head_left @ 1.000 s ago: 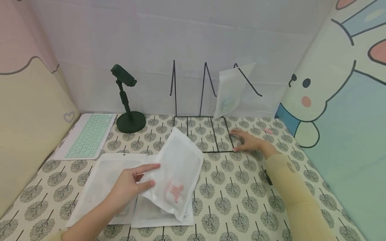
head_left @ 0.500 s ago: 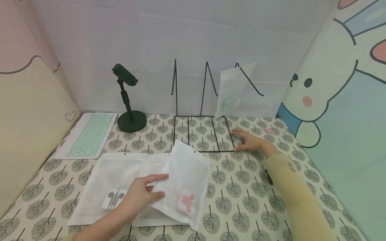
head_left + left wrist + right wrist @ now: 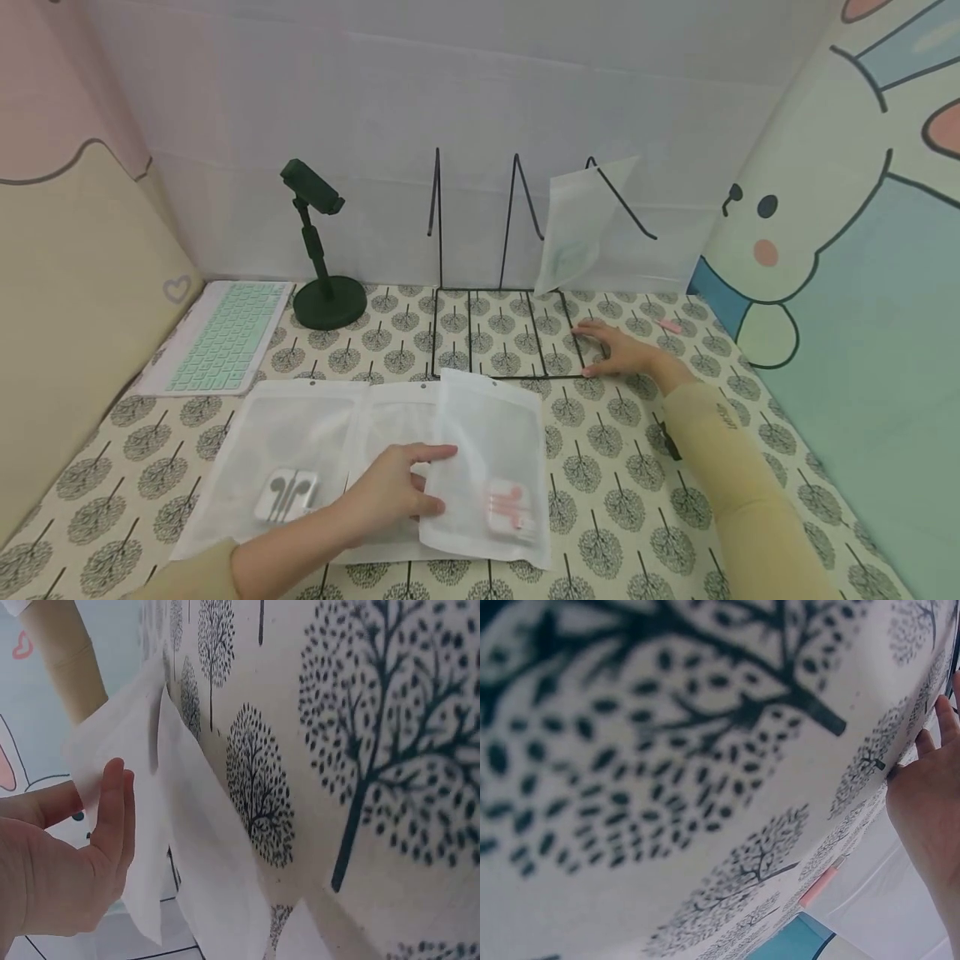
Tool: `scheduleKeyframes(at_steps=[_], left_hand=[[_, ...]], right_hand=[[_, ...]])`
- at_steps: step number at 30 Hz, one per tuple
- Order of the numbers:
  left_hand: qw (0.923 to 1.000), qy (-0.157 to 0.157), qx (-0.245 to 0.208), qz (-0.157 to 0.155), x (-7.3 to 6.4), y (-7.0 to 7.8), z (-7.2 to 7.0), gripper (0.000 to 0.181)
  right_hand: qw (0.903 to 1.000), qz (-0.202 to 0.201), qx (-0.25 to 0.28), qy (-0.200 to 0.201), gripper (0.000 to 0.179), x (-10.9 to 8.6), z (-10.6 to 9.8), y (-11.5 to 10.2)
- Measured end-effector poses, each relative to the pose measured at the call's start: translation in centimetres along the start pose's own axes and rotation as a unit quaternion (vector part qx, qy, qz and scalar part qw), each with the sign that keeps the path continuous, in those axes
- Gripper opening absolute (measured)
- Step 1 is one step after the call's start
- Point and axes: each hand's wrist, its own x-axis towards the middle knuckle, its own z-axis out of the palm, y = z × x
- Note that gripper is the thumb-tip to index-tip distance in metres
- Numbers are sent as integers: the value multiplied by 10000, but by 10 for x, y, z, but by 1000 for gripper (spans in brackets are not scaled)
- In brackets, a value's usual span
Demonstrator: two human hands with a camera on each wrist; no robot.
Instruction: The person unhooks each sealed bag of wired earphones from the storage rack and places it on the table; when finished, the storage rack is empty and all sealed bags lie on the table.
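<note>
My left hand point(image 3: 405, 487) pinches the left edge of a frosted white pouch point(image 3: 487, 433) with a pink earphone set showing through its lower part. In the left wrist view, the thumb and fingers point(image 3: 111, 817) have the thin sheet between them. This pouch overlaps a middle pouch point(image 3: 393, 417); a left pouch point(image 3: 307, 433) with white-cased earphones lies beside that. My right hand point(image 3: 618, 350) rests at the right side of a black wire rack point(image 3: 439, 225), thumb and fingers spread along the base bar. Another pouch point(image 3: 581, 221) hangs on the rack's right hook.
A mint-and-white keyboard point(image 3: 225, 337) lies at the back left, beside a dark green stand point(image 3: 330, 304). A small pink piece point(image 3: 669, 326) sits right of the rack. Fabric walls enclose the tree-print tablecloth point(image 3: 607, 500) at the back and sides.
My left hand has moved right and down with the pink-earphone pouch, which now lies flatter and straighter. The left pouch's earphones have come into view. My right hand stays at the rack.
</note>
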Motion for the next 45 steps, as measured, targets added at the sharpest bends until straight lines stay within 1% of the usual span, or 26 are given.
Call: scheduleKeyframes(at_steps=[3,5,7,10,14,17,19,20,21,25,29,32,34,36,38,39,40,42,44,45], left_hand=[[9979,-221,581,188,9,3,0,70],[9941,-391,957,336,14,6,1,70],[9890,-523,1299,470,19,9,4,70],[9788,-633,1801,747,26,12,9,71],[9661,-830,2207,1047,35,11,15,73],[9604,-971,2336,1167,41,8,19,75],[9611,-1001,2281,1197,45,5,22,75],[9631,-997,2206,1173,46,5,23,75],[9660,-980,2100,1146,48,4,24,75],[9809,-914,1508,818,54,1,30,74],[9904,-831,946,571,58,0,36,72],[9944,-716,620,459,60,0,40,70],[9954,-684,529,425,60,-1,43,70],[9928,-745,787,520,59,-1,46,73],[9849,-862,1330,700,57,0,47,78],[9782,-913,1675,818,56,1,47,81],[9694,-950,2055,946,55,2,47,84],[9478,-969,2817,1138,53,5,47,90],[9250,-944,3461,1250,52,8,46,94],[9113,-923,3788,1325,52,9,45,95]], right_hand=[[10000,24,-8,0,88,0,0,0],[10000,48,-6,5,88,0,1,0],[10000,72,0,3,88,0,1,1],[10000,71,-15,18,88,1,0,1],[10000,33,-58,14,87,0,-1,0],[10000,48,-59,0,87,0,-1,-1],[10000,65,-68,1,88,0,-2,-1],[9999,72,-71,4,88,1,-2,-2],[9999,81,-80,1,88,1,-2,-2],[9999,83,-97,-19,88,1,-2,-2],[9999,87,-85,-39,88,0,-2,-2],[9999,95,-79,-45,88,-1,-2,-3],[9999,91,-82,-34,88,0,-2,-2],[9999,84,-79,-24,88,0,-2,-1],[9999,60,-103,-13,89,1,-2,0],[9999,58,-120,-9,89,1,-1,1],[9999,59,-128,-7,89,1,-1,1],[9999,37,-135,-4,89,2,-1,2],[9999,26,-127,-5,89,2,-1,3],[9999,18,-125,-6,89,2,-1,3]])
